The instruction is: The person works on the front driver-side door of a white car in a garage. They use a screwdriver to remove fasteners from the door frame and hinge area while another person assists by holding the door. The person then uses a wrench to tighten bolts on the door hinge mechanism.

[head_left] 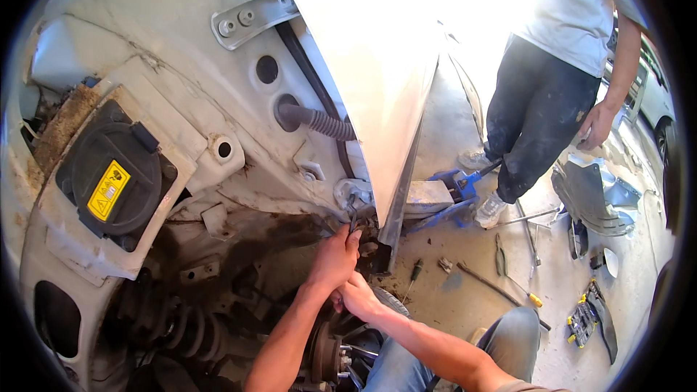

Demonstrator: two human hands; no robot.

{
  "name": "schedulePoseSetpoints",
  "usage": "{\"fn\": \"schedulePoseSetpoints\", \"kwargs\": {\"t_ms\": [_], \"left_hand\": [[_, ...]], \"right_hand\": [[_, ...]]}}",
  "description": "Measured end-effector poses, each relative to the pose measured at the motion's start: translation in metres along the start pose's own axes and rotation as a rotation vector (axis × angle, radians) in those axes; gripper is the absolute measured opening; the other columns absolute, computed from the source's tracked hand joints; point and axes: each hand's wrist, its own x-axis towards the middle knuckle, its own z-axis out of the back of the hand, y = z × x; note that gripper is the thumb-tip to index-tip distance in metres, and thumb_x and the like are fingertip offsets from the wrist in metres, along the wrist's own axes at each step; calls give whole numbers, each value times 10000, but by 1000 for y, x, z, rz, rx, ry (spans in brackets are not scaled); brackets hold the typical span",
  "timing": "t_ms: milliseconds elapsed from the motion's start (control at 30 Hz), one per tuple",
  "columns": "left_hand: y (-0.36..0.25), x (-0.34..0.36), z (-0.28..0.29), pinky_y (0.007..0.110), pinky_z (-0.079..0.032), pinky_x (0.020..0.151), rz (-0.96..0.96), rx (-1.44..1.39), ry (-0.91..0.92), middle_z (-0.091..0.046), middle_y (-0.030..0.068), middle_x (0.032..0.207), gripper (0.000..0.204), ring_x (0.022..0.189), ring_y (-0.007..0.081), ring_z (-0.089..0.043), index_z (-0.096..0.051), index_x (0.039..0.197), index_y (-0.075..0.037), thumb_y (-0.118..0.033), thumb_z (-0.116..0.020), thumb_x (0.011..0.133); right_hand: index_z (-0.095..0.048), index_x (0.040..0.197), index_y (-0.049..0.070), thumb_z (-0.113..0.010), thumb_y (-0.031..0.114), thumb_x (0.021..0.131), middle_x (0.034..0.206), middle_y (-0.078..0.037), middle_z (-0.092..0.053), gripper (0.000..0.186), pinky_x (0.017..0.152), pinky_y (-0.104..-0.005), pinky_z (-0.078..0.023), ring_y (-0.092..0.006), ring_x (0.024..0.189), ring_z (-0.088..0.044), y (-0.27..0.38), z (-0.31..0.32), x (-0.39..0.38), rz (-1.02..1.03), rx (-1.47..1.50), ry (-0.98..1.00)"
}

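Note:
My left hand (337, 255) is closed at the lower edge of a white car body, where the wheel well meets the open white door (363, 65). A slim dark metal piece (353, 212) sticks up from its fingers toward a small bracket (352, 192); its kind cannot be made out. Just below, my right hand (356, 297) is closed too, close against my left wrist. Whatever it grips is hidden behind the fingers. Under my forearms lie a brake hub (328, 354) and a dark coil spring (192, 330).
A black round cap (116, 174) with a yellow label sits at left. A blue floor jack (457, 187) stands by the door beneath a block (427, 197). Pliers (501, 255), a screwdriver (415, 271) and a bit set (583, 319) lie on the floor. Another person (541, 101) stands at right.

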Motion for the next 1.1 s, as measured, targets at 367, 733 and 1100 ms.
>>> {"fn": "schedulePoseSetpoints", "kwargs": {"t_ms": [367,733,1100], "left_hand": [[-44,-1,70,410,-514,643,116,102,147,-675,124,672,345,648,257,-676,-665,942,10,-312,-555,1000],[-61,29,124,362,-519,654,233,91,433,-713,113,760,419,658,186,-646,-705,1052,46,-348,-571,1006],[-68,20,114,430,-526,760,252,251,475,-725,164,755,456,729,297,-700,-697,941,47,-313,-427,1018]], "right_hand": [[-506,944,61,-423,207,1068,744,-33,-511,209,532,-323,-459,-177,667,-553,65,-63,-17,-173,196,96],[-460,1098,125,-457,139,1021,816,-37,-558,78,507,-298,-431,-197,680,-604,130,-112,-1,-255,331,65],[-511,948,45,-401,100,1023,756,-53,-541,144,429,-282,-352,-153,554,-518,100,-134,0,-112,235,-184]]}}
